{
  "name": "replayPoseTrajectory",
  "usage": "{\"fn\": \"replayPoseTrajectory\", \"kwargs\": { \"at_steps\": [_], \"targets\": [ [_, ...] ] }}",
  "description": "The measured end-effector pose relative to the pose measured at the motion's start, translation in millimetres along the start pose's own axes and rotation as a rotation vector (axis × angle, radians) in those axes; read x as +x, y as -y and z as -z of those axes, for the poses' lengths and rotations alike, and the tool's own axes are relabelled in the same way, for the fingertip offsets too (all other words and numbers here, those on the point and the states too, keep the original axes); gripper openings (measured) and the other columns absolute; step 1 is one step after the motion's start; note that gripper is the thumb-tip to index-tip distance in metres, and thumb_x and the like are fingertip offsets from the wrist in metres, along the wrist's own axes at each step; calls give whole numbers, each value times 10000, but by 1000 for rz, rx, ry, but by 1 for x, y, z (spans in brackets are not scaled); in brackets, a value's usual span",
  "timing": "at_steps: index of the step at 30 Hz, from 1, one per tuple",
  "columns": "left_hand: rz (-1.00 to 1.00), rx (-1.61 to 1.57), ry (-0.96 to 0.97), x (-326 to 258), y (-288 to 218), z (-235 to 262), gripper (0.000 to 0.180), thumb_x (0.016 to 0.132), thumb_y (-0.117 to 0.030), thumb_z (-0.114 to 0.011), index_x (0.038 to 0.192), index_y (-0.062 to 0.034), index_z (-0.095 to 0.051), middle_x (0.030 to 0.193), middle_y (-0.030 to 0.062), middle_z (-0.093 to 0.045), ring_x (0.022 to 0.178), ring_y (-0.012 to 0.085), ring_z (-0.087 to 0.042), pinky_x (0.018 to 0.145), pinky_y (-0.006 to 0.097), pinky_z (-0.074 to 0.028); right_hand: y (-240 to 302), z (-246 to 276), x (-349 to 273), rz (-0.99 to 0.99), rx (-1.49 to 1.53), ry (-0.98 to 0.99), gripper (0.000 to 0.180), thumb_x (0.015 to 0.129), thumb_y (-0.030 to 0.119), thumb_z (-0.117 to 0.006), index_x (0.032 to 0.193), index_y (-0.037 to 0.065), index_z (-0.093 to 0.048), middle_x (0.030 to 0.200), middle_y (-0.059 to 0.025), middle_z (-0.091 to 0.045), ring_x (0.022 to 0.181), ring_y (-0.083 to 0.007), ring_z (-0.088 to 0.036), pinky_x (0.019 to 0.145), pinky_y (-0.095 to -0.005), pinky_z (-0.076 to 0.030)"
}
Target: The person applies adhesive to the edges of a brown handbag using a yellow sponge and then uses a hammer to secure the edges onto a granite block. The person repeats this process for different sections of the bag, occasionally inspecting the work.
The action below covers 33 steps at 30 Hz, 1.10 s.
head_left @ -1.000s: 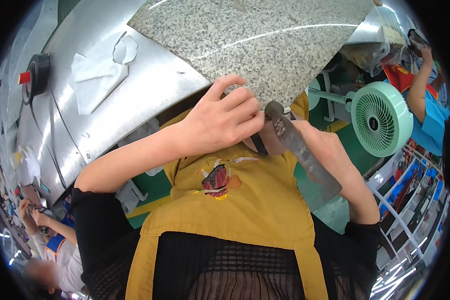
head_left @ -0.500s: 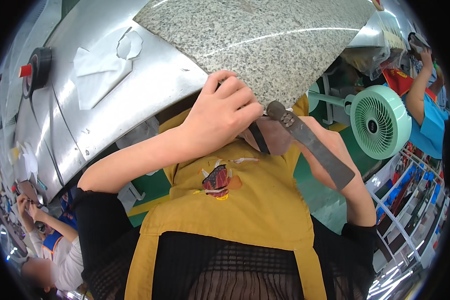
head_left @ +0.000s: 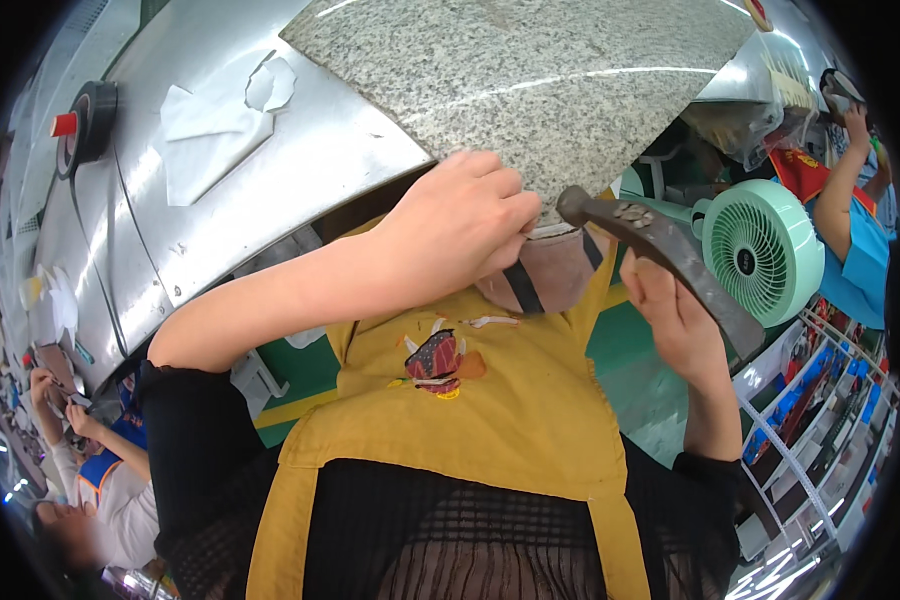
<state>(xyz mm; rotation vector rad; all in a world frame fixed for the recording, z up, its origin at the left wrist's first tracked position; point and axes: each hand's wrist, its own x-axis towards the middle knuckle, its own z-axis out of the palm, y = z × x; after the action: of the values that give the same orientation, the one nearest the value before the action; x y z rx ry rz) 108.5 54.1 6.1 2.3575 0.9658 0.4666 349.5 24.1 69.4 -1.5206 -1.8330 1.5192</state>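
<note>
My left hand (head_left: 460, 220) is closed at the near edge of the speckled granite slab (head_left: 540, 110). Its fingers curl under, and whatever they grip is hidden. To its right, my right hand (head_left: 675, 320) wraps round the handle of a hammer (head_left: 685, 255). The dark, worn hammer is tilted, with its small round face toward my left hand and a long flat end reaching down to the right. Below the slab edge, beside my left fingers, shows a smooth pinkish-brown shape (head_left: 560, 275) with dark bands; I cannot tell what it is.
Left of the slab, a metal tabletop (head_left: 320, 140) carries a white torn sheet (head_left: 210, 140) and a black roll (head_left: 92, 125) with a red core. A mint-green fan (head_left: 760, 250) stands at right, near a white rack (head_left: 820, 430). Other people work at both sides.
The hammer and my right hand have moved right, away from my left hand. My left hand has shifted slightly right and down, still closed.
</note>
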Motion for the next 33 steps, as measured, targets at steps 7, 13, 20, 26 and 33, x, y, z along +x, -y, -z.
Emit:
{"fn": "replayPoseTrajectory", "kwargs": {
  "at_steps": [7,13,20,26,33],
  "targets": [
    [105,-94,-11,19,-10,-16,98,802,-115,-623,865,-73,-560,806,53,-532,755,250,-585,635,346,-491,-5,12,-1,66,-103,-35,242,940,100,-508,1154,-13,-510,862,-110,-597,749,-201,-571,693,-299,-458],
    [12,-45,-45,9,0,-14,125,789,-108,-618,911,-89,-600,846,48,-540,751,233,-574,614,324,-490,-6,6,7,69,-125,41,286,890,48,-516,1172,0,-504,990,-178,-608,868,-382,-606,724,-365,-495],
    [-333,245,-225,2,8,-27,297,632,-106,-599,919,-32,-587,830,42,-496,719,180,-520,596,277,-465,-2,9,7,224,-245,0,359,820,8,-545,1177,-9,-510,987,-193,-601,871,-385,-605,719,-369,-501],
    [-379,302,-178,3,11,-23,269,649,-100,-601,908,-32,-594,829,37,-501,757,179,-516,702,300,-456,-1,11,9,201,-320,104,385,814,4,-559,1191,4,-483,1015,-197,-604,882,-385,-607,704,-394,-501],
    [-134,62,-169,0,10,-17,253,652,-90,-702,891,-134,-631,840,-23,-543,894,206,-502,879,368,-384,1,-3,10,209,-400,110,387,835,81,-547,1208,40,-457,932,-171,-599,830,-369,-608,667,-407,-489]
  ]
}}
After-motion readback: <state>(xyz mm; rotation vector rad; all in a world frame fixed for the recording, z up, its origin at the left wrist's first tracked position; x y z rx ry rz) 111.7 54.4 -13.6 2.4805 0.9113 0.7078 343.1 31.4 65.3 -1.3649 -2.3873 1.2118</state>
